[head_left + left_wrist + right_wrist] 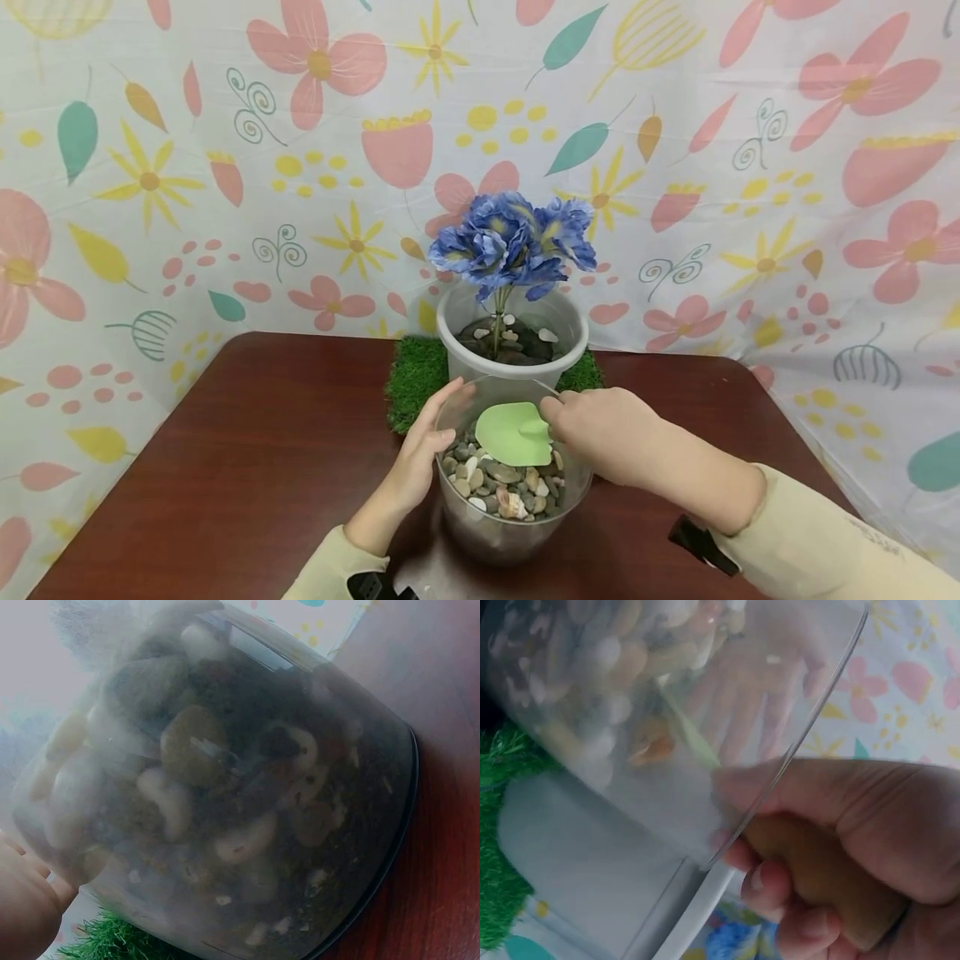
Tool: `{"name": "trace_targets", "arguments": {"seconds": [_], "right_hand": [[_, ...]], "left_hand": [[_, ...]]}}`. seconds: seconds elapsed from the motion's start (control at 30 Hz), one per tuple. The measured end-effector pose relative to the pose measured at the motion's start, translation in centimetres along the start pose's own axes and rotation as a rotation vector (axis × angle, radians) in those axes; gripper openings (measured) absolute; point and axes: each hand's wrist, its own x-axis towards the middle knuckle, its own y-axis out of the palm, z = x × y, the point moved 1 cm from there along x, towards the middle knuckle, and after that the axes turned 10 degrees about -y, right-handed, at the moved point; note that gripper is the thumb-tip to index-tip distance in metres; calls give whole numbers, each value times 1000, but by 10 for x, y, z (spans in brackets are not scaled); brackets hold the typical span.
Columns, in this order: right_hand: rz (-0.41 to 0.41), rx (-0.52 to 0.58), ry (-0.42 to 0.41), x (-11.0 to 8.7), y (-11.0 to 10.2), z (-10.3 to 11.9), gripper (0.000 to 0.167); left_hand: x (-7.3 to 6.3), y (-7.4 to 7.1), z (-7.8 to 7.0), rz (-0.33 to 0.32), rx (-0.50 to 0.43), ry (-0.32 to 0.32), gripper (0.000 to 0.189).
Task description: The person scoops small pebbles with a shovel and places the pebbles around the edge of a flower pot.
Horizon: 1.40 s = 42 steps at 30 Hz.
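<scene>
A clear plastic container [517, 542] of mixed pebbles [480, 481], with a seashell [512, 502] among them, stands near me on the table. Through its wall the left wrist view shows pebbles [193, 746] above dark, crumbly material. My left hand [415, 458] rests against the container's left side, fingers spread and straight. A small trowel with a green blade [513, 433] is in my right hand [607, 433], which grips its brown wooden handle [817, 877] at the container's rim. The blade lies over the pebbles inside; its tip touches or nears them, I cannot tell which.
Just behind the container, a white pot [450, 354] with blue artificial flowers [510, 237] and a few pale stones on dark filling stands on a green grass mat [416, 375]. The brown table [300, 433] extends left and right. A flowered cloth [315, 208] hangs behind.
</scene>
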Motion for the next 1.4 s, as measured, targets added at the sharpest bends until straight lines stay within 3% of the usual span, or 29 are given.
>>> {"name": "trace_targets", "arguments": {"seconds": [0.13, 0.47, 0.67, 0.87, 1.13, 1.4], "right_hand": [[123, 181, 29, 0, -1, -6, 17], [276, 465, 44, -10, -22, -8, 25], [215, 343, -67, -5, -21, 5, 21], [212, 381, -45, 1, -12, 6, 21], [114, 178, -57, 8, 6, 12, 12], [23, 175, -101, -3, 10, 6, 27]], "left_hand": [[-1, 1, 0, -1, 8, -11, 61], [1, 7, -1, 33, 5, -1, 60], [6, 6, -4, 27, 6, 17, 60], [2, -1, 0, 6, 7, 19, 59], [-3, -4, 3, -11, 0, 12, 59], [-2, 1, 2, -4, -4, -11, 60]]}}
